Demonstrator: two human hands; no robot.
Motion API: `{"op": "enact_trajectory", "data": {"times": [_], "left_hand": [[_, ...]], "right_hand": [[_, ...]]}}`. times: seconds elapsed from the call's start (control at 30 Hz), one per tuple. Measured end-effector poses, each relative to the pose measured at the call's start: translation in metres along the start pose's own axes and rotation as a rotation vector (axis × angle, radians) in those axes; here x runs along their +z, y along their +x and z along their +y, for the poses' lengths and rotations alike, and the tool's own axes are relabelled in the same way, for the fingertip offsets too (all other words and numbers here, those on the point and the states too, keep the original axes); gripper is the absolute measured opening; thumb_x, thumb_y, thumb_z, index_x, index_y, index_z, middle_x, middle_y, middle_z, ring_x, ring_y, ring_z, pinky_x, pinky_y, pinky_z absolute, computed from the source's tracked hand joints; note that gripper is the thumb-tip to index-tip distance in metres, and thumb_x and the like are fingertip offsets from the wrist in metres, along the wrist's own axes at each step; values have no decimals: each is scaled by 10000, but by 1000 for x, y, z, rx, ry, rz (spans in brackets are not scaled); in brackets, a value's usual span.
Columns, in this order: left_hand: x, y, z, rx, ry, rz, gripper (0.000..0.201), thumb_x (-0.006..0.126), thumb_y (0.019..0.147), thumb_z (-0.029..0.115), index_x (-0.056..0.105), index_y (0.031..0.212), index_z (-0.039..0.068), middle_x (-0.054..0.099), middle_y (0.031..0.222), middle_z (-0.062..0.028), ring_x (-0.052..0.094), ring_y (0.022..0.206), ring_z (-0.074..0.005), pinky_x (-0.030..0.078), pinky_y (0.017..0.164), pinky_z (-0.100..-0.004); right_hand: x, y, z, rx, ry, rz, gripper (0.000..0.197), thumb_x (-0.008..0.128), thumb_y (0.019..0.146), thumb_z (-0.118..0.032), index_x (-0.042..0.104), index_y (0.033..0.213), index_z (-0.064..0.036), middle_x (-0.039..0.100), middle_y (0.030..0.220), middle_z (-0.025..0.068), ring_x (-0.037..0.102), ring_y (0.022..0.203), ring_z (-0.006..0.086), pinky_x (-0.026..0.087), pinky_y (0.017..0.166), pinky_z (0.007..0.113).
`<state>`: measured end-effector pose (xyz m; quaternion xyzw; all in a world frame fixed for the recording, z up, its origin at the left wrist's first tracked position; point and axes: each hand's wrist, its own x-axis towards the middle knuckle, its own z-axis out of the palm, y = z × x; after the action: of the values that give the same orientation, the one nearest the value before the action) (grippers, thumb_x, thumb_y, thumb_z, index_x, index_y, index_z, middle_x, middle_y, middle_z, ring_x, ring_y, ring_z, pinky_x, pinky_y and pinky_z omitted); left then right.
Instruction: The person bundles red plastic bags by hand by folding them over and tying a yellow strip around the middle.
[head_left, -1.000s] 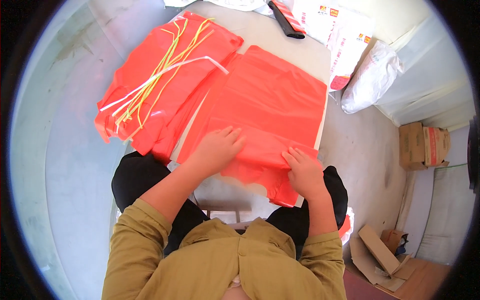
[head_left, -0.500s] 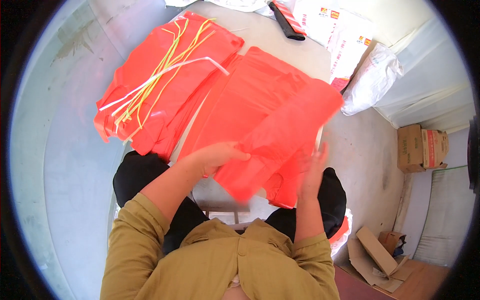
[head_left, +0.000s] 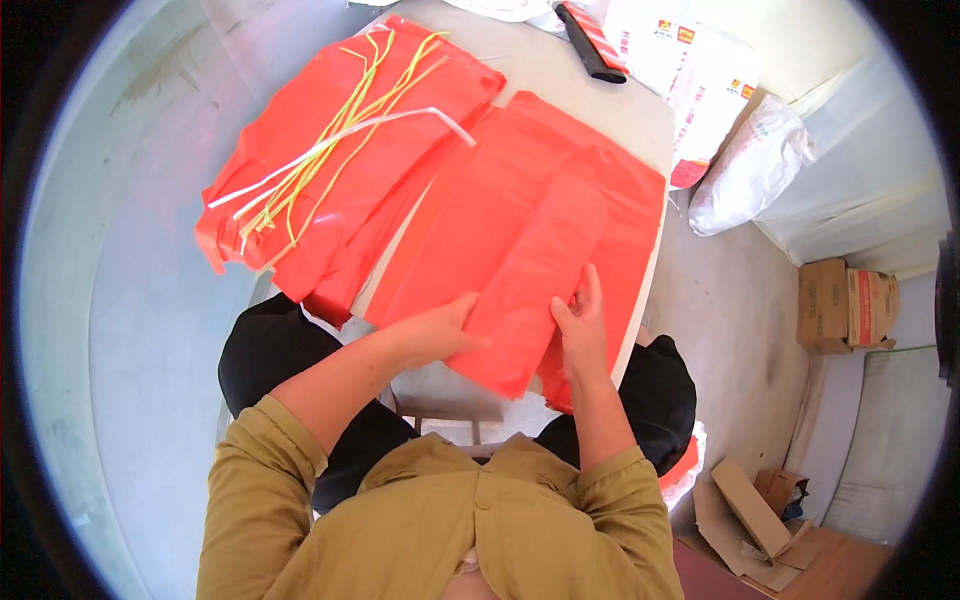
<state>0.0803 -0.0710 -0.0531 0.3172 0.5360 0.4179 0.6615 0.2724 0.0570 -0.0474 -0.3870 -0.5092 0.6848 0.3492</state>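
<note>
Now narrower, the red sheet (head_left: 525, 300)

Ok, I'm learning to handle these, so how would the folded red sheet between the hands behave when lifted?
The folded red sheet is probably floppy, since it looks like thin plastic. It may be slippery: the similar red stack at left looks glossy. It might unfold, as no tie shows around it.

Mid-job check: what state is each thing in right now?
right red stack: lying flat
left red stack: flat, edges uneven
yellow and white strings: loose, strewn across the left red stack
folded red plastic: narrow, slanting over the right red stack
left hand: at its left edge, grip unclear
right hand: at its right edge, thumb and fingers apart
cardboard: opened out
</note>
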Motion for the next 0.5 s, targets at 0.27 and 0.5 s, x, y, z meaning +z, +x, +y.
{"op": "enact_trajectory", "data": {"times": [0.27, 0.5], "left_hand": [[-1, -29, 16, -118, 520, 124, 765, 681, 927, 206, 218, 1485, -37, 697, 949, -155, 683, 690, -229, 550, 671, -348], [6, -46, 33, 33, 836, 197, 767, 722, 870, 214, 301, 1488, 43, 682, 909, -148, 684, 808, -296, 541, 740, -400]], "right_hand": [[5, 11, 4, -105, -383, -62, 629, 613, 933, -38, 361, 1510, -28, 499, 1379, 158, 541, 1164, 193, 482, 947, 311], [11, -13, 5, -99, -626, -27, 501, 673, 884, -53, 540, 1366, -16, 612, 1156, 134, 611, 999, 201, 510, 836, 315]]}}
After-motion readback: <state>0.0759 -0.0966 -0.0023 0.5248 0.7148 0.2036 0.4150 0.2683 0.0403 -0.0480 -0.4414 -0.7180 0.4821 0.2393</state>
